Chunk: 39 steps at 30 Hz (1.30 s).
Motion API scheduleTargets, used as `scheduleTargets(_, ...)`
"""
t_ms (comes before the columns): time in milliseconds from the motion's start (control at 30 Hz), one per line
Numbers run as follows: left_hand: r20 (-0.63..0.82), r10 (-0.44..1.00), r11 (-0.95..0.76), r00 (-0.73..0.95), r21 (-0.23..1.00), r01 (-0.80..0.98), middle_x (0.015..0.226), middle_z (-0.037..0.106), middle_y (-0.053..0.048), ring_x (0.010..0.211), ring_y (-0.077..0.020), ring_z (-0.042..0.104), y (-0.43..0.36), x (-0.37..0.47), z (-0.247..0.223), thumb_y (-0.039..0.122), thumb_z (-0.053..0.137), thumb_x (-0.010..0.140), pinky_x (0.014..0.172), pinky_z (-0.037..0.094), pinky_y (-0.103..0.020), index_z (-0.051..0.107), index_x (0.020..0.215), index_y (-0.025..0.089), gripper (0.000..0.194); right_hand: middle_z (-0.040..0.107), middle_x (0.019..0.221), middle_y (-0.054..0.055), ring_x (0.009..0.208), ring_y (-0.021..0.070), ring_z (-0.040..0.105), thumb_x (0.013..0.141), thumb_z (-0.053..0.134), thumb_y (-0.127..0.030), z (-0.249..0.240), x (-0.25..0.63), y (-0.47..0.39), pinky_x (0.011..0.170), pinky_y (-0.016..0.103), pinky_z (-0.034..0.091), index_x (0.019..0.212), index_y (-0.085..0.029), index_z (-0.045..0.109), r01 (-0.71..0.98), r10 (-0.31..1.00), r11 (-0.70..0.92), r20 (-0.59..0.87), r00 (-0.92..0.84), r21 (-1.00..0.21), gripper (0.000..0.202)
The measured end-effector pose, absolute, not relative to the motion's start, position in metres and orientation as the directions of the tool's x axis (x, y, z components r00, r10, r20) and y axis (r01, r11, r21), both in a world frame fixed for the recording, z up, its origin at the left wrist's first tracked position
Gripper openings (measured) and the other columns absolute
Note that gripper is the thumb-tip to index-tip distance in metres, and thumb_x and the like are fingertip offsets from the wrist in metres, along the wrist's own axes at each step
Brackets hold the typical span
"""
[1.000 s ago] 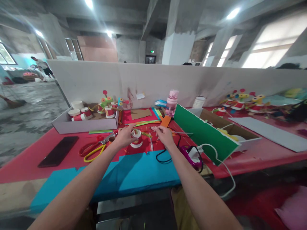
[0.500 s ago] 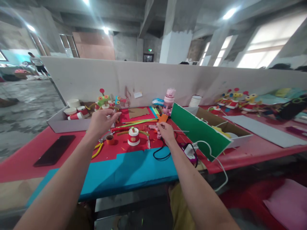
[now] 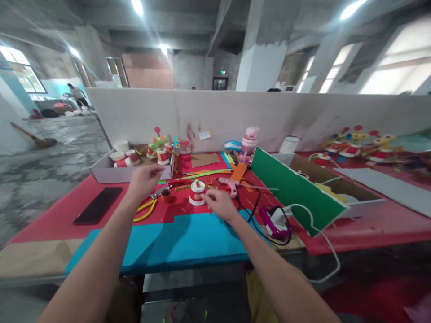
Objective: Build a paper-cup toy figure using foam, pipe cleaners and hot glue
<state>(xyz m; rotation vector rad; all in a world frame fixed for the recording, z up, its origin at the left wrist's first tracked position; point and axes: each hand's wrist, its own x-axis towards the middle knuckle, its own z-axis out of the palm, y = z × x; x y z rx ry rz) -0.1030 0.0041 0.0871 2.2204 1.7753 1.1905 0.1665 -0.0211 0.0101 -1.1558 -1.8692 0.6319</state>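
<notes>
My left hand (image 3: 145,180) hovers over the table in front of the white box, its fingertips drawn together in a pinch; whatever is between them is too small to make out. At the right side of a small red-and-white paper cup figure (image 3: 197,196) is my right hand (image 3: 220,204), fingers partly stretched and slightly apart; I cannot tell whether they touch it. The figure stands upright, with yellow-and-dark folded paper arms (image 3: 182,188) out to its sides. A pink glue gun (image 3: 231,185) lies beyond my right hand. Yellow-handled pliers (image 3: 148,211) and an orange-brown ring (image 3: 166,195) lie near my left hand.
A white box (image 3: 134,174) holds cups and a finished figure. Also around are a black phone (image 3: 98,205), a green board (image 3: 296,190) leaning on an open box, a purple power strip (image 3: 276,223) with cables, coloured paper strips (image 3: 208,172) and a blue sheet (image 3: 202,242).
My right hand has left the glue gun and moved left and nearer to the cup figure. My left hand's fingers have drawn together, and it has come slightly lower. The view has turned left.
</notes>
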Motion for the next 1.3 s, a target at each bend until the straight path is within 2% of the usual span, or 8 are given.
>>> scheduleTargets(100, 0.469, 0.877, -0.32, 0.101, 0.415, 0.852, 0.082, 0.075, -0.006, 0.074, -0.0208, 0.066, -0.003, -0.093, 0.074, 0.037, 0.05, 0.082, 0.069, 0.046, -0.028, 0.074, 0.095, 0.018, 0.033, 0.055, 0.058, -0.003, 0.057, 0.0095, 0.047, 0.088, 0.059, -0.035, 0.006, 0.151, -0.041, 0.055, 0.021, 0.028, 0.065, -0.016, 0.06, 0.52, 0.837, 0.533, 0.328, -0.438, -0.667, 0.029)
scheduleTargets(200, 0.426, 0.886, -0.356, 0.184, 0.371, 0.858, 0.089, 0.076, -0.006, 0.079, -0.0218, 0.068, -0.012, -0.075, 0.064, 0.036, 0.046, 0.085, 0.07, 0.047, -0.029, 0.073, 0.098, 0.02, 0.033, 0.059, 0.062, -0.002, 0.06, 0.0096, 0.049, 0.088, 0.061, -0.034, 0.004, 0.145, -0.053, 0.056, 0.022, 0.027, 0.072, -0.016, 0.064, 0.58, 0.819, 0.555, 0.269, -0.507, -0.596, 0.024)
scheduleTargets(367, 0.433, 0.837, -0.471, 0.334, 0.261, 0.843, 0.103, 0.074, -0.008, 0.092, -0.0246, 0.068, -0.027, -0.046, 0.05, 0.033, 0.043, 0.087, 0.079, 0.049, -0.032, 0.072, 0.102, 0.02, 0.035, 0.063, 0.068, 0.0, 0.063, 0.0117, 0.052, 0.088, 0.059, -0.033, 0.007, 0.149, -0.05, 0.056, 0.023, 0.026, 0.077, -0.018, 0.069, 0.666, 0.844, 0.527, 0.233, -0.483, -0.528, 0.021)
scheduleTargets(667, 0.434, 0.775, -0.567, 0.46, 0.155, 0.809, 0.099, 0.074, -0.006, 0.09, -0.0215, 0.067, -0.036, -0.028, 0.032, 0.029, 0.045, 0.09, 0.077, 0.05, -0.03, 0.071, 0.098, 0.021, 0.029, 0.071, 0.082, 0.005, 0.078, 0.0173, 0.062, 0.089, 0.053, -0.03, 0.014, 0.164, -0.046, 0.061, 0.024, 0.032, 0.091, -0.02, 0.071, 0.738, 0.864, 0.503, 0.258, -0.432, -0.449, 0.021)
scheduleTargets(800, 0.427, 0.774, -0.566, 0.468, 0.136, 0.813, 0.094, 0.074, -0.006, 0.086, -0.0203, 0.067, -0.043, -0.025, 0.03, 0.031, 0.045, 0.091, 0.074, 0.05, -0.028, 0.072, 0.089, 0.021, 0.029, 0.072, 0.086, 0.004, 0.08, 0.017, 0.063, 0.091, 0.05, -0.03, 0.013, 0.167, -0.049, 0.063, 0.023, 0.033, 0.099, -0.023, 0.071, 0.759, 0.874, 0.486, 0.259, -0.412, -0.433, 0.024)
scheduleTargets(967, 0.451, 0.767, -0.552, 0.456, 0.102, 0.828, 0.09, 0.074, -0.006, 0.083, -0.0206, 0.066, -0.042, -0.031, 0.031, 0.033, 0.044, 0.093, 0.072, 0.049, -0.028, 0.071, 0.089, 0.021, 0.03, 0.072, 0.084, 0.004, 0.076, 0.0169, 0.063, 0.093, 0.048, -0.033, 0.01, 0.169, -0.048, 0.06, 0.024, 0.032, 0.098, -0.023, 0.07, 0.793, 0.869, 0.493, 0.243, -0.43, -0.359, 0.025)
scheduleTargets(1133, 0.424, 0.789, -0.526, 0.446, 0.09, 0.846, 0.087, 0.074, -0.005, 0.081, -0.0203, 0.066, -0.039, -0.033, 0.028, 0.033, 0.043, 0.093, 0.069, 0.046, -0.027, 0.07, 0.087, 0.021, 0.03, 0.073, 0.09, 0.005, 0.082, 0.0183, 0.064, 0.095, 0.045, -0.036, 0.007, 0.168, -0.045, 0.064, 0.025, 0.035, 0.103, -0.023, 0.068, 0.813, 0.869, 0.494, 0.223, -0.443, -0.309, 0.028)
scheduleTargets(1300, 0.4, 0.809, -0.498, 0.431, 0.074, 0.864, 0.078, 0.071, -0.005, 0.075, -0.0184, 0.064, -0.04, -0.033, 0.031, 0.035, 0.042, 0.094, 0.063, 0.042, -0.025, 0.067, 0.079, 0.02, 0.033, 0.072, 0.087, 0.005, 0.08, 0.0188, 0.065, 0.095, 0.046, -0.037, 0.006, 0.169, -0.046, 0.061, 0.025, 0.033, 0.097, -0.022, 0.067, 0.815, 0.858, 0.509, 0.237, -0.456, -0.276, 0.026)
